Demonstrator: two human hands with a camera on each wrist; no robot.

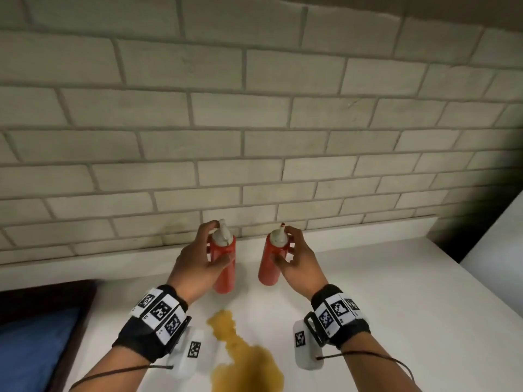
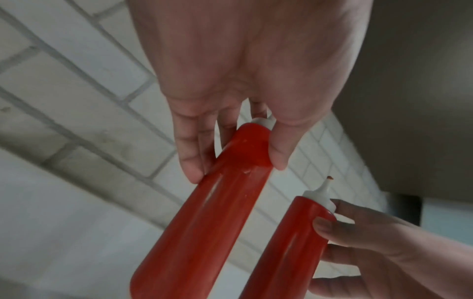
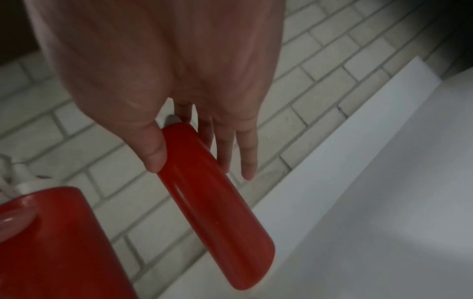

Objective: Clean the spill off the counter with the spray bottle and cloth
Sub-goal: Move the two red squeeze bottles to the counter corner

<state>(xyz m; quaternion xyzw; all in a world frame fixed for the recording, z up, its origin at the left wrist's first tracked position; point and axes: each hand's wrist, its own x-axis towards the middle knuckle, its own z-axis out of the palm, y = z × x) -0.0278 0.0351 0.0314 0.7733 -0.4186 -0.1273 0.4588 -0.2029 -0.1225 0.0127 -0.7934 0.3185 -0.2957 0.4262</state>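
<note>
Red squeeze bottles (image 1: pixel 225 267) (image 1: pixel 270 260), one gripped in each hand (image 1: pixel 198 264) (image 1: pixel 297 261), needed upright carrying clear of the far-side tabletop (image 1: pixel 368 292) before the near spill (image 1: pixel 246 355) was wiped

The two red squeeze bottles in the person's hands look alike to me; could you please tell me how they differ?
The left bottle, held by the left hand, has a white cap over its tip; the right bottle, held by the right hand, shows a bare nozzle stained red. The left bottle looks taller than the right bottle. Both are red with white tops, gripped near the top.
</note>
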